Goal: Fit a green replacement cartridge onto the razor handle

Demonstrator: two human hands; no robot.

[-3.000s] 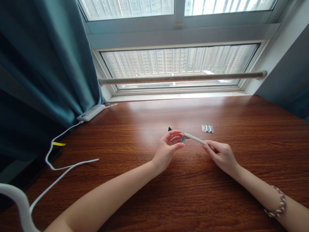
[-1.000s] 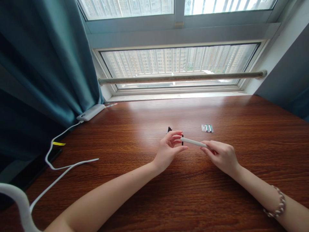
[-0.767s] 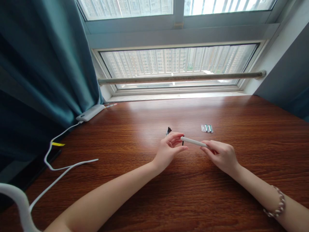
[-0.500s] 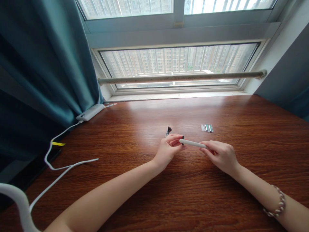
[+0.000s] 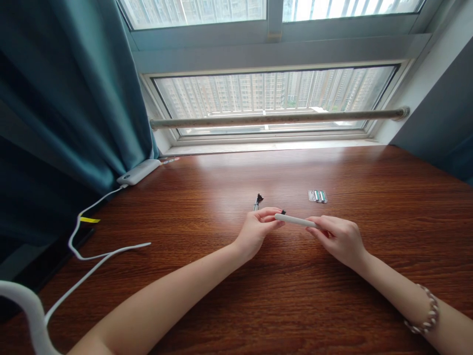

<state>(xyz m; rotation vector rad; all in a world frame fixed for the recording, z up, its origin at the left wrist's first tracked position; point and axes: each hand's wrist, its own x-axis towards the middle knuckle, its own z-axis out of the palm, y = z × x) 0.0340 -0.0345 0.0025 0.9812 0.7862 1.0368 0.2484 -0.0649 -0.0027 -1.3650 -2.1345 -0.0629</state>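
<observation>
My right hand (image 5: 338,237) is closed round the back end of a slim white handle (image 5: 295,220), held roughly level just above the wooden table (image 5: 236,296). My left hand (image 5: 258,228) is curled, its fingertips pinching the handle's front tip, where a small dark piece (image 5: 283,212) shows. Just behind my left hand a thin grey stick with a black tip (image 5: 257,200) lies on the table, partly hidden by my fingers. A small clear pack with two green-striped cartridges (image 5: 318,196) lies beyond the handle, apart from both hands.
A white power bank (image 5: 139,171) sits at the back left by the teal curtain (image 5: 66,98), its white cable (image 5: 96,251) trailing along the left side. A metal rail (image 5: 277,118) runs across the window behind the table.
My left fingers have closed down onto the handle's tip. The teal cartridge seen at the tip 3 s ago no longer shows. The handle has levelled and shifted slightly left.
</observation>
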